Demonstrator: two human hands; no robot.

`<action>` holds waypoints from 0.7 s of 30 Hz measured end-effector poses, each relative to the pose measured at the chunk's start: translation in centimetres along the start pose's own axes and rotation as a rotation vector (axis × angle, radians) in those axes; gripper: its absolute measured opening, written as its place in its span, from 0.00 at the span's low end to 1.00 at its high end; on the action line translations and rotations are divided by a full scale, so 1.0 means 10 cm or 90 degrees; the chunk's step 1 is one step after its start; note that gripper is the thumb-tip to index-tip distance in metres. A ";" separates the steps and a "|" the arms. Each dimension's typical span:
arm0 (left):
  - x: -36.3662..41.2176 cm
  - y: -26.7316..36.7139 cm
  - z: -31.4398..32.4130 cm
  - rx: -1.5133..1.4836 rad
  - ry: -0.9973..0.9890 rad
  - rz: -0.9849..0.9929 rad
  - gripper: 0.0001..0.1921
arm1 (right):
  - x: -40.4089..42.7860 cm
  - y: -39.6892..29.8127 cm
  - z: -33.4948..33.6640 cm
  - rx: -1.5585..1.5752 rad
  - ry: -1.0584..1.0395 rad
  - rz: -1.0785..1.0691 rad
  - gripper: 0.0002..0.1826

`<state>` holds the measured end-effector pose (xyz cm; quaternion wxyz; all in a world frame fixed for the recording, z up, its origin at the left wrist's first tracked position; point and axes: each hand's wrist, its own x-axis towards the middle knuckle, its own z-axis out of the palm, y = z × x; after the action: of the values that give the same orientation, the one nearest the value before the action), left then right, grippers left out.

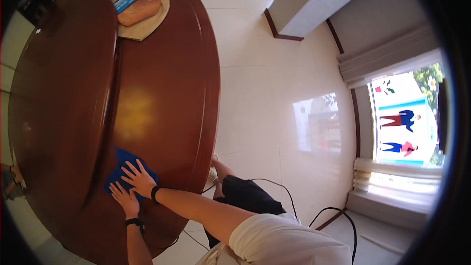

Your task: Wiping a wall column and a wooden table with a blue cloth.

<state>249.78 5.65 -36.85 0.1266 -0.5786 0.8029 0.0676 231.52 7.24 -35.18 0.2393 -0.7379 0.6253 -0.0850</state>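
A blue cloth [119, 169] lies crumpled on the glossy reddish-brown wooden table [165, 129], beside the edge of its raised round centre [66, 99]. My right hand [140, 179] rests flat on the cloth with its fingers spread. Close below it, my left hand [126, 200] also presses palm down, partly on the cloth's lower edge. Both wrists wear dark bands. Neither hand visibly grips the fabric.
A pale board [141, 35] at the table's far end bears a rounded brown object [141, 9] and a blue-and-white packet [127, 0]. A pillar [294, 18] rises from the tiled floor. Black cable [347, 215] loops near my body. Another person's hand [16, 173] shows far left.
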 end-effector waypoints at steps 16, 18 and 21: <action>1.29 3.18 -0.26 -0.054 0.120 0.386 0.39 | -0.84 2.63 -0.93 0.004 0.285 0.409 0.35; 1.60 3.29 -0.35 -0.053 0.125 0.376 0.39 | -0.58 2.83 -1.08 0.005 0.263 0.413 0.36; 1.88 3.51 -0.39 -0.053 0.116 0.376 0.40 | -0.40 3.18 -1.19 -0.012 0.250 0.420 0.37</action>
<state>210.51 -1.26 -39.74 0.0051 -0.3289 0.9408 0.0817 197.60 4.85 -38.67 0.1228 -0.4688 0.8639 -0.1371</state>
